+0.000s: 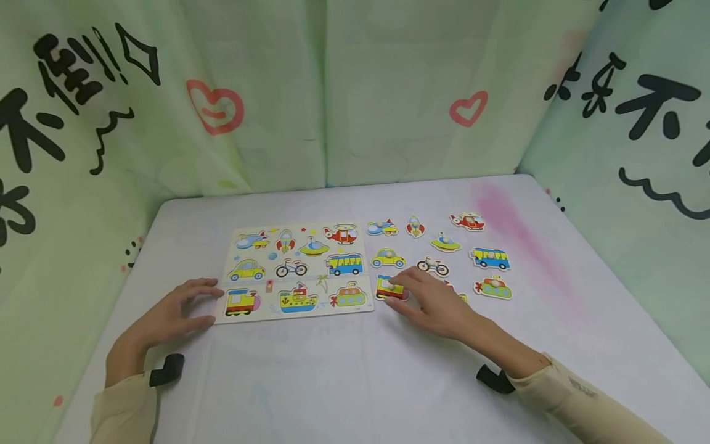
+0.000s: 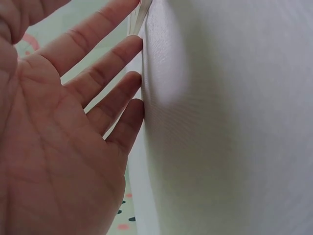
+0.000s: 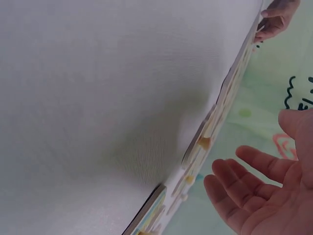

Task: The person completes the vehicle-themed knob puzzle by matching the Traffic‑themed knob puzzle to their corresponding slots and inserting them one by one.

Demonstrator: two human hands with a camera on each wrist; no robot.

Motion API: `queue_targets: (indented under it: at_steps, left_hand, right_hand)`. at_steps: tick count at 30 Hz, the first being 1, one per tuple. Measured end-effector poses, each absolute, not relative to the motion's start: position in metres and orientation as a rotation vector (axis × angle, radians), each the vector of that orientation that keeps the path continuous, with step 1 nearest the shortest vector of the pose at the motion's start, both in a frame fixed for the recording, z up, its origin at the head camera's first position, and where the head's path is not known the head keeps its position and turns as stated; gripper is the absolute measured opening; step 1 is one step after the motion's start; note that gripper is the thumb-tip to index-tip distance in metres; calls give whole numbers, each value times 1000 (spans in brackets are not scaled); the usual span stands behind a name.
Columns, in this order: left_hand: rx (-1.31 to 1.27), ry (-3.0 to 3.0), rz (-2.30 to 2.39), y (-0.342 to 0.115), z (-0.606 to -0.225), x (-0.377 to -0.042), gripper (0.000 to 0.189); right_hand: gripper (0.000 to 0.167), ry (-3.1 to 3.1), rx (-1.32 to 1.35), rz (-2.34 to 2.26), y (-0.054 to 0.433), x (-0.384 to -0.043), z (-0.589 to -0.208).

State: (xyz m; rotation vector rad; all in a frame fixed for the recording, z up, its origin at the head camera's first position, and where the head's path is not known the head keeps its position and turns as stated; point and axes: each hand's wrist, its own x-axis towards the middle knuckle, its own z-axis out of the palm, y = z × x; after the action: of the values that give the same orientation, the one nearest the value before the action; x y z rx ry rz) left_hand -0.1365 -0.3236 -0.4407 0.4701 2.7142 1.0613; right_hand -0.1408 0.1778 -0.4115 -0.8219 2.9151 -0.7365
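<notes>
A vehicle puzzle board (image 1: pixel 318 290) lies on the table with its printed pictures facing up. My left hand (image 1: pixel 167 317) rests at its left edge, fingertips against the corner area and fingers loosely spread. In the left wrist view, the palm (image 2: pixel 63 142) shows with nothing in it. My right hand (image 1: pixel 435 302) hovers over the red and yellow train piece (image 1: pixel 384 286), thumb and index finger near its knob. The right wrist view shows those fingers (image 3: pixel 230 181) relaxed and apart from the knobbed pieces. Under the right hand, a ship piece (image 1: pixel 463 296) is mostly hidden.
Right of the board lie more knobbed pieces: airplane (image 1: pixel 383 227), rocket (image 1: pixel 415 227), helicopter (image 1: pixel 468 222), flying saucer (image 1: pixel 445 242), car (image 1: pixel 387 258), bicycle (image 1: pixel 432 266), bus (image 1: pixel 490 258) and submarine (image 1: pixel 493 287). Green curtains (image 1: pixel 388 92) surround the white-covered table (image 1: pixel 310 376).
</notes>
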Motion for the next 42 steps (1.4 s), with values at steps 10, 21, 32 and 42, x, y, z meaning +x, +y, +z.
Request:
queue_targets:
  at_steps: [10, 21, 32, 42]
  left_hand:
    - [474, 2707, 1101, -320, -443, -138, 47]
    - [470, 2711, 1106, -320, -443, -136, 48]
    - [475, 2702, 1129, -321, -443, -137, 48]
    - [452, 2689, 1142, -322, -443, -135, 47]
  right_hand:
    - [32, 2867, -791, -726, 173, -161, -423]
    - [17, 2889, -801, -752, 170, -174, -429]
    - [12, 2905, -838, -789, 170, -178, -432]
    - [12, 2889, -820, -754, 169, -179, -430]
